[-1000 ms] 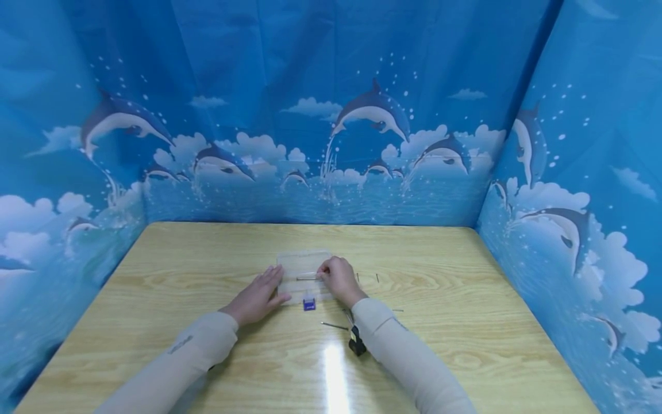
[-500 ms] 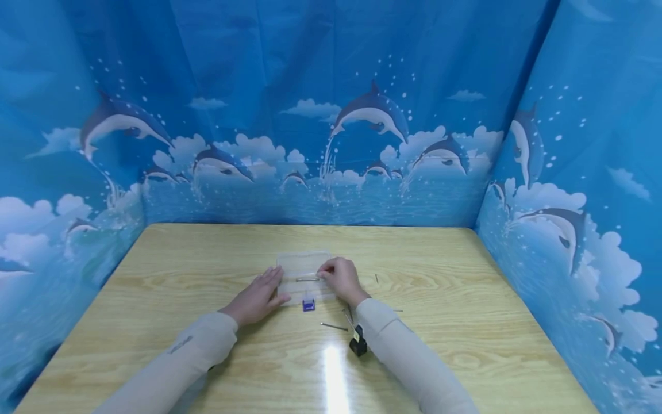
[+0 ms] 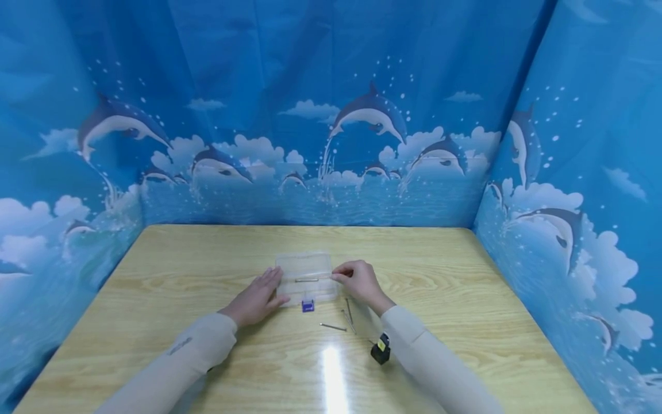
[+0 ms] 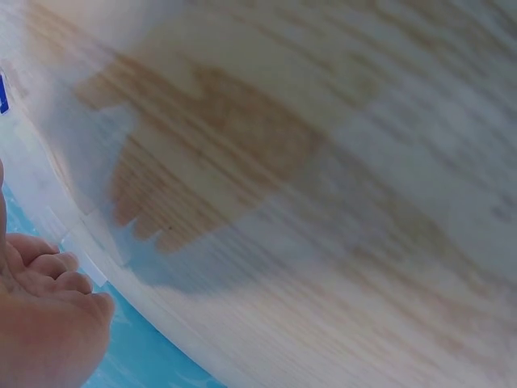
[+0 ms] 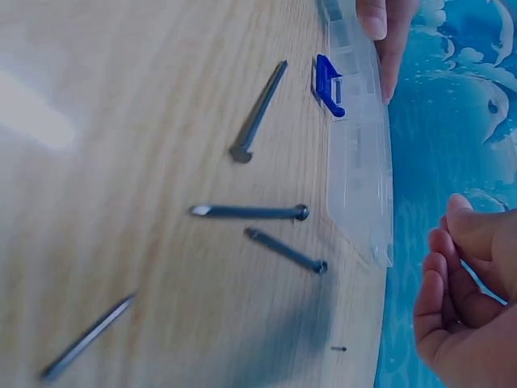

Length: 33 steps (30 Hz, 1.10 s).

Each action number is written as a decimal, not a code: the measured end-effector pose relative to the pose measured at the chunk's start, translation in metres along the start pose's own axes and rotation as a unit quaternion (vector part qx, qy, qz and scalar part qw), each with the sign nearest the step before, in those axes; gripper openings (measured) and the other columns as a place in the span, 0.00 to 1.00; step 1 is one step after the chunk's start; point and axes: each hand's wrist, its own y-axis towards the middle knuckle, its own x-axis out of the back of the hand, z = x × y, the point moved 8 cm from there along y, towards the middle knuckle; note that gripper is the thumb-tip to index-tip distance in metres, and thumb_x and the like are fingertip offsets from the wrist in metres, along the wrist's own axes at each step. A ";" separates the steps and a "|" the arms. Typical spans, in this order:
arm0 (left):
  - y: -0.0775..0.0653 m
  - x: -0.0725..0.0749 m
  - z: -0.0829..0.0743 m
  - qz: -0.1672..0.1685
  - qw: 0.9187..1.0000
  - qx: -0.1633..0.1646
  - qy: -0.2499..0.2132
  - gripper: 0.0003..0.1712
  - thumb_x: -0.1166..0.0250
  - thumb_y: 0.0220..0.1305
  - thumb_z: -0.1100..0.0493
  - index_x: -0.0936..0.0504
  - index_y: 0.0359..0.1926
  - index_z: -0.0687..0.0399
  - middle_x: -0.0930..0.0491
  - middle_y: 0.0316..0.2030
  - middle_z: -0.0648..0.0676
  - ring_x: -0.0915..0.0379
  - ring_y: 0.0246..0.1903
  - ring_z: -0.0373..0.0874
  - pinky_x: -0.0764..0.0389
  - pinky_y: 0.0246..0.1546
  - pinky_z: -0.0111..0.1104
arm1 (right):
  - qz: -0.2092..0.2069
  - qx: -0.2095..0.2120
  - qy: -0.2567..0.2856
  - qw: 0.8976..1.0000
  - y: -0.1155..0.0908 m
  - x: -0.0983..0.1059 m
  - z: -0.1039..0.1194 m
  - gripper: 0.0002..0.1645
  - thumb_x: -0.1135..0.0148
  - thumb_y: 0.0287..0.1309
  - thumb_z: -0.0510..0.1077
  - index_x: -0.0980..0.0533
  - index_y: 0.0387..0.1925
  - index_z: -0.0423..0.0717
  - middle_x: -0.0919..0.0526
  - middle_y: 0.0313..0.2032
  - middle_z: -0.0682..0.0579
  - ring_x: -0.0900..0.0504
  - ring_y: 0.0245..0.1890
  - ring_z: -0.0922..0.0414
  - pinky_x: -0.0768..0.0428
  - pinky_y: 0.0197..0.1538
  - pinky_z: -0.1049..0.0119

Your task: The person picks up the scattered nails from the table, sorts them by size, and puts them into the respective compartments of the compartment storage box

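A clear plastic case point(image 3: 302, 263) with a purple-blue latch point(image 3: 308, 306) lies open on the table. One nail point(image 3: 307, 280) is inside, lying crosswise. My left hand point(image 3: 256, 296) rests along the case's left edge, fingers outstretched; only part of it shows in the left wrist view. At the case's right edge is my right hand point(image 3: 359, 282). Its thumb and forefinger meet, the other fingers curl loosely, and nothing shows between them in the right wrist view. Loose nails lie near it: one point(image 5: 260, 113) by the latch, another point(image 5: 249, 212), and a shorter one point(image 5: 287, 250).
A further nail point(image 5: 89, 338) and a tiny nail point(image 5: 339, 349) lie on the wood-grain table point(image 3: 207, 247). A black wrist camera point(image 3: 381, 349) sits by my right sleeve. Blue dolphin-print curtains point(image 3: 310, 115) stand around the table's back and sides.
My right hand has drawn back to the right, from over the inside of the case to its right edge. The left hand and the nail in the case stay put.
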 end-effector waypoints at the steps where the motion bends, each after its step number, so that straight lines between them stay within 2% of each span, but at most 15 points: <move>1: 0.000 0.000 0.000 0.000 1.000 0.000 0.000 0.43 0.46 0.70 0.43 0.48 0.72 0.66 0.51 0.73 0.64 0.59 0.73 0.59 0.53 0.73 0.49 | -0.001 0.000 -0.001 1.000 -0.003 0.002 -0.001 0.06 0.34 0.59 0.43 0.15 0.35 0.45 0.15 0.31 0.54 0.22 0.28 0.61 0.21 0.30 0.68; 16: -0.002 0.001 -0.001 -0.003 1.000 -0.006 -0.006 0.42 0.46 0.70 0.44 0.48 0.72 0.67 0.51 0.73 0.64 0.58 0.73 0.59 0.53 0.73 0.50 | -0.008 -0.008 -0.008 1.000 -0.058 0.016 -0.033 0.04 0.31 0.54 0.40 0.15 0.32 0.44 0.13 0.32 0.51 0.19 0.30 0.62 0.19 0.34 0.70; 25: -0.002 0.002 -0.002 0.002 1.000 0.006 -0.002 0.42 0.47 0.71 0.43 0.48 0.72 0.66 0.51 0.73 0.63 0.59 0.73 0.58 0.54 0.73 0.49 | 0.009 -0.016 -0.001 1.000 -0.085 0.010 -0.045 0.05 0.30 0.53 0.40 0.15 0.32 0.44 0.13 0.31 0.52 0.19 0.29 0.62 0.19 0.32 0.72; 33: -0.001 0.001 -0.002 0.003 1.000 0.009 0.000 0.42 0.47 0.71 0.42 0.48 0.72 0.66 0.51 0.73 0.63 0.59 0.73 0.58 0.54 0.73 0.49 | 0.006 -0.013 0.006 1.000 -0.097 0.002 -0.046 0.07 0.27 0.48 0.40 0.16 0.31 0.43 0.14 0.28 0.52 0.20 0.27 0.63 0.20 0.31 0.74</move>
